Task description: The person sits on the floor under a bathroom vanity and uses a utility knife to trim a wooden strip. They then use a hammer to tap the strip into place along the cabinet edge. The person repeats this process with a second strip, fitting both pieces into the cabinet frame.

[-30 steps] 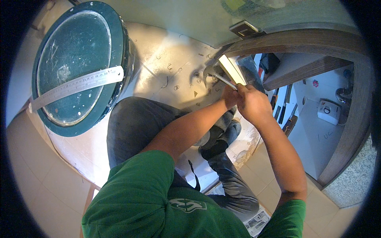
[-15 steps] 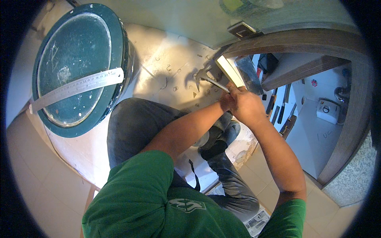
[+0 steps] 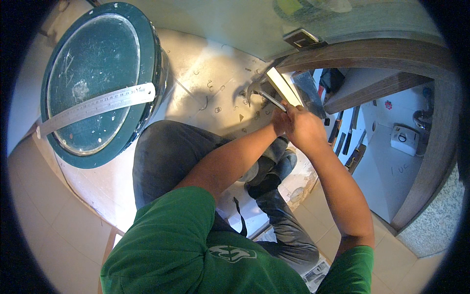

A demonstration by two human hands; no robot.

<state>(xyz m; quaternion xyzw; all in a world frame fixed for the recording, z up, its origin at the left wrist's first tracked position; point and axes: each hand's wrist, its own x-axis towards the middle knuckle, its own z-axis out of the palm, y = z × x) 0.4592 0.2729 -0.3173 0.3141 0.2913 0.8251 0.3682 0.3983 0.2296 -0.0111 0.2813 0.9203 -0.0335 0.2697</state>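
Note:
My right hand point(image 3: 307, 129) is closed around the handle of a claw hammer point(image 3: 268, 96), whose metal head points up and to the left over the floor. Pressed close beside it, my left hand point(image 3: 279, 121) has its fingers curled and partly covered by the right. What the left fingers grip cannot be made out. A pale, straight-edged wooden strip point(image 3: 282, 84) stands just beyond both hands, its lower end hidden behind the right one. The strip is beside the corner of a dark wooden frame point(image 3: 362, 53).
A green-lidded drum point(image 3: 100, 54) at the left carries a metal ruler point(image 3: 105, 102). Curled shavings point(image 3: 204, 104) litter the floor ahead. Inside the frame lie several hand tools point(image 3: 348, 139), a white box point(image 3: 405, 139) and a pipe point(image 3: 423, 117). My bent legs point(image 3: 169, 152) are below my arms.
The hammer head has shifted slightly to the right and turned a little. Both hands remain together in nearly the same place by the wooden strip.

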